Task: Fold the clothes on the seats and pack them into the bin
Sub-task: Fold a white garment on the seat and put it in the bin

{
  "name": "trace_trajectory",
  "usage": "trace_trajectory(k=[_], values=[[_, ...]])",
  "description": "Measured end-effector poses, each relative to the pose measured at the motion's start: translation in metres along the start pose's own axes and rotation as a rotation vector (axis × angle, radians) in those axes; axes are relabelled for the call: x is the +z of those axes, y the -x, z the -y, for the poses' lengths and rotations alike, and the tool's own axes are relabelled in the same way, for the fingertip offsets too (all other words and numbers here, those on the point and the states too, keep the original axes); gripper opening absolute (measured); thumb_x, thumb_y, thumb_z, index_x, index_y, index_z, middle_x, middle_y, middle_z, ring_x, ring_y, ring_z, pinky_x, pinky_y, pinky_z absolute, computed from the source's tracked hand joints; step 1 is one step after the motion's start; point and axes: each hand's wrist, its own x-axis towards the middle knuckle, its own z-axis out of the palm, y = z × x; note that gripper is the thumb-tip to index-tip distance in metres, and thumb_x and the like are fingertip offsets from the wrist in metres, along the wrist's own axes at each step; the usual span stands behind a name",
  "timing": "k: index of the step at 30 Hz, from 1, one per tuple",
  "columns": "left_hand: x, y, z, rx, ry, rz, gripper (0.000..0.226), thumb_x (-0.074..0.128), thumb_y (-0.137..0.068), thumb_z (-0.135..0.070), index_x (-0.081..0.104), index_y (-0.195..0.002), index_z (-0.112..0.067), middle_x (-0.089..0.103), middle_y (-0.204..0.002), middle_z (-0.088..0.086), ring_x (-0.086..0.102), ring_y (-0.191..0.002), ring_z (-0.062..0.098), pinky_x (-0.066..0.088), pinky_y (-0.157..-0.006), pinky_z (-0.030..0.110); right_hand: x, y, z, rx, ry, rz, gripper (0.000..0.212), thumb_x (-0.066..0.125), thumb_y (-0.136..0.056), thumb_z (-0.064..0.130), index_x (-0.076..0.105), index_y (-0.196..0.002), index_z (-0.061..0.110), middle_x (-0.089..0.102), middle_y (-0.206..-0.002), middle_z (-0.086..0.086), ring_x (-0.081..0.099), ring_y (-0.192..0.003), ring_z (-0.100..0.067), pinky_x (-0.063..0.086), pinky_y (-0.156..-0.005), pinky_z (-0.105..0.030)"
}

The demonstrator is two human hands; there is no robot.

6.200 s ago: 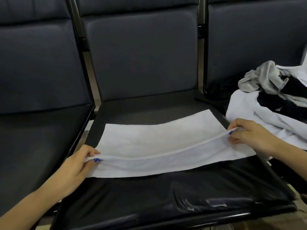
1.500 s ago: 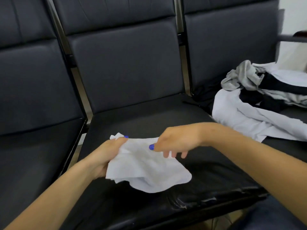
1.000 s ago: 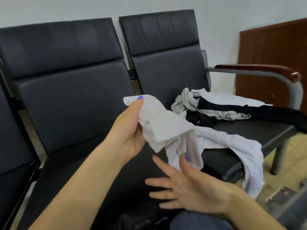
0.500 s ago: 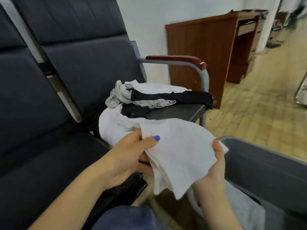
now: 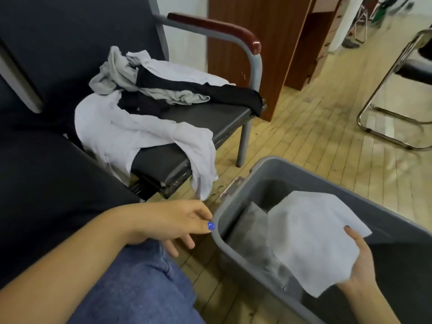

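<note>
My right hand (image 5: 361,265) holds a folded white cloth (image 5: 308,239) from beneath, over the inside of the grey bin (image 5: 218,230) on the floor at lower right. A grey folded piece (image 5: 250,232) lies inside the bin below it. My left hand (image 5: 173,223) hovers empty beside the bin's left rim, fingers loosely apart, above my knee. A heap of unfolded clothes (image 5: 149,113), white, grey and black, lies on the right-hand seat, with a white piece hanging over its front edge.
The black seat (image 5: 46,195) at left lies bare. A metal armrest with a red-brown top (image 5: 217,26) bounds the clothes seat. Behind it stands a wooden desk (image 5: 275,43). A chrome chair frame (image 5: 385,127) stands on the wooden floor at right.
The view swung right, from the seats to the bin. My left hand let go of the folded white cloth, and my right hand carried it alone over the bin.
</note>
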Motion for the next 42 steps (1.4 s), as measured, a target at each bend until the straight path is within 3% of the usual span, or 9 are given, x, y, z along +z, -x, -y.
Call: trace_trajectory(k=[4,9,12,14,24,28,31,38,42], values=[[-0.002,-0.001,0.003,-0.03,0.017,-0.009,0.021,0.054,-0.093,-0.037,0.05,-0.114,-0.036,0.051,-0.114,-0.012,0.064,-0.097,0.013,0.059,-0.079,0.035,-0.004,-0.007,-0.008,0.001,0.102,-0.083,0.055,0.083,-0.044,0.021,0.07,-0.097,0.023,0.071,-0.083,0.001,0.071,-0.07,-0.017,0.058,-0.054,-0.032],[-0.002,0.0,0.005,-0.051,0.039,-0.059,0.017,0.052,-0.095,-0.036,0.049,-0.112,-0.036,0.055,-0.116,-0.008,0.064,-0.096,0.014,0.059,-0.079,0.037,-0.031,-0.032,-0.025,0.351,0.597,-0.453,0.035,0.057,-0.082,0.025,0.061,-0.114,0.01,0.066,-0.107,-0.018,0.061,-0.097,-0.039,0.05,-0.083,-0.05],[-0.003,0.003,0.008,-0.054,0.022,-0.053,0.023,0.051,-0.096,-0.036,0.047,-0.118,-0.034,0.054,-0.118,-0.008,0.064,-0.097,0.014,0.059,-0.079,0.034,-0.063,-0.031,-0.038,0.621,1.024,-0.52,0.048,0.07,-0.066,0.024,0.056,-0.107,0.005,0.054,-0.111,-0.017,0.055,-0.092,-0.035,0.047,-0.082,-0.049],[-0.003,0.005,0.009,-0.049,0.016,-0.052,0.026,0.051,-0.096,-0.037,0.047,-0.121,-0.033,0.053,-0.12,-0.008,0.064,-0.098,0.013,0.059,-0.079,0.033,-0.074,-0.03,-0.045,0.657,1.032,-0.534,0.035,0.066,-0.078,0.014,0.054,-0.11,0.011,0.053,-0.113,-0.016,0.055,-0.092,-0.036,0.047,-0.088,-0.052],[-0.003,0.009,0.008,-0.032,0.008,-0.106,0.022,0.049,-0.097,-0.033,0.046,-0.119,-0.035,0.053,-0.123,-0.008,0.064,-0.095,0.011,0.058,-0.077,0.03,-0.079,-0.047,-0.045,0.408,1.151,-0.511,0.053,0.062,-0.087,0.0,0.04,-0.127,0.027,0.062,-0.093,-0.017,0.06,-0.097,-0.037,0.046,-0.086,-0.046],[-0.001,0.011,0.009,-0.033,-0.004,-0.116,0.025,0.048,-0.098,-0.031,0.045,-0.123,-0.033,0.053,-0.125,-0.005,0.063,-0.096,0.012,0.058,-0.077,0.03,-0.072,-0.066,-0.05,0.371,1.204,-0.609,0.019,0.07,-0.084,0.014,0.054,-0.09,0.007,0.054,-0.071,-0.012,0.05,-0.062,-0.024,0.041,-0.059,-0.03],[-0.002,0.012,0.011,-0.032,-0.015,-0.12,0.03,0.048,-0.098,-0.031,0.044,-0.127,-0.03,0.053,-0.125,-0.005,0.064,-0.095,0.012,0.058,-0.076,0.03,-0.076,-0.083,-0.052,0.266,1.2,-0.747,0.025,0.072,-0.082,0.011,0.052,-0.069,0.005,0.045,-0.055,-0.008,0.041,-0.05,-0.021,0.035,-0.044,-0.024],[-0.005,0.018,0.018,-0.042,0.004,-0.146,0.031,0.049,-0.097,-0.033,0.045,-0.128,-0.032,0.054,-0.126,-0.005,0.065,-0.094,0.011,0.058,-0.073,0.028,-0.065,-0.091,-0.041,-0.059,1.417,-0.809,0.021,0.051,-0.092,0.001,0.067,-0.106,0.003,0.064,-0.108,-0.018,0.057,-0.087,-0.033,0.048,-0.086,-0.045],[-0.004,0.019,0.018,-0.031,-0.014,-0.142,0.029,0.049,-0.097,-0.034,0.045,-0.126,-0.033,0.053,-0.125,-0.006,0.065,-0.094,0.011,0.057,-0.076,0.026,-0.062,-0.083,-0.072,-0.24,1.807,-0.427,0.037,0.059,-0.091,0.009,0.054,-0.128,0.008,0.052,-0.128,-0.016,0.052,-0.113,-0.03,0.041,-0.098,-0.041]])
